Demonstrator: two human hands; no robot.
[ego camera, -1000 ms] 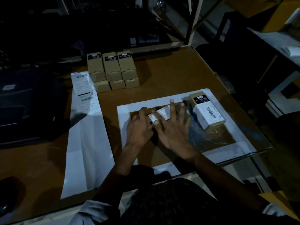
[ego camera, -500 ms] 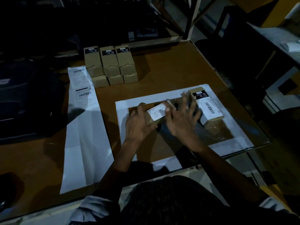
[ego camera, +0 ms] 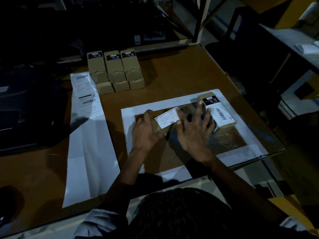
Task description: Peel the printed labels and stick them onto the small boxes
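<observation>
We see the left hand gripping a small box on the surface, white label on top. The right hand, fingers spread and straight, presses the label's right edge. Just beyond it lies a labelled box.

My forearms are bare from the elbows down to my hands, the left hand and the right hand alike, with no rings, watch or gloves showing on them. My light grey sleeves are pushed up in bunched folds, and my dark top fills the lower edge.
</observation>
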